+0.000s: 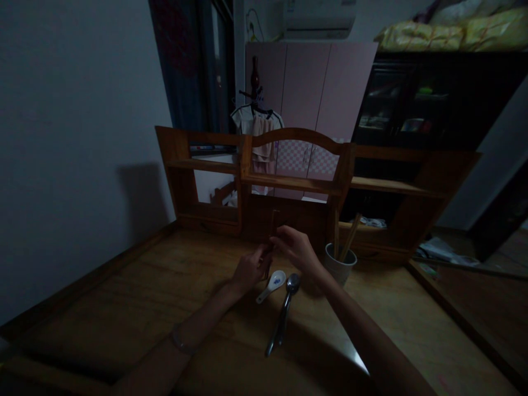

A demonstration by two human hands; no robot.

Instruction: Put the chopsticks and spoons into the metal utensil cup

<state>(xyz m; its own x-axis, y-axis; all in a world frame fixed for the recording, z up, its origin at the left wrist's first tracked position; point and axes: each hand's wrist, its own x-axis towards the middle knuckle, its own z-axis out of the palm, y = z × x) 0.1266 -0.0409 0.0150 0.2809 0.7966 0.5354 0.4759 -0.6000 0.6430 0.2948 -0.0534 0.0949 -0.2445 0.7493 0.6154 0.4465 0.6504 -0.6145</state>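
Note:
My left hand (249, 270) is closed around the lower part of thin brown chopsticks (274, 221), held upright over the desk; how many there are I cannot tell. Higher up, the fingers of my right hand (297, 247) pinch the same chopsticks. Just below the hands lies a white soup spoon (277, 279) with a blue mark in its bowl. Beside it on the right is a metal spoon (292, 283), with a second metal handle (281, 333) close against its own. A light-coloured cup (340, 267) with more chopsticks (350, 236) standing in it is right of my right hand.
The wooden desk (165, 291) carries a shelf unit (292, 184) along its back edge. A wall (82, 137) borders the left side. Behind are a pink wardrobe (305, 88), a dark cabinet (445, 99) and clothes on a stand (256, 118).

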